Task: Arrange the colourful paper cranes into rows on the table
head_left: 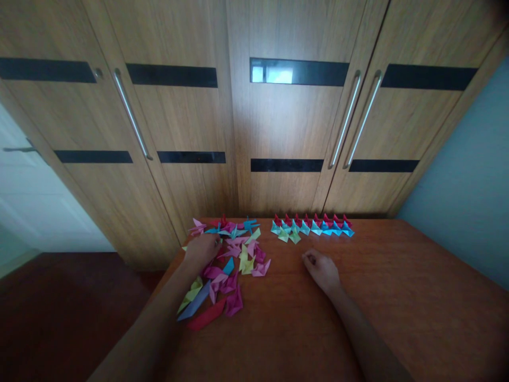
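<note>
Right hand point(323, 270) curled narrow over the table point(397, 297), left hand point(202, 248) among loose folded papers point(234, 302), its grip I cannot tell, paper rows point(316, 228) beyond the right hand, wardrobe point(286, 122) farthest from me.

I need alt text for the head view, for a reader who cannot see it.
A person's left hand is among scattered, colourful folded paper shapes on a reddish-brown table. The curled right hand is near neat rows of red, blue and green shapes.
</note>
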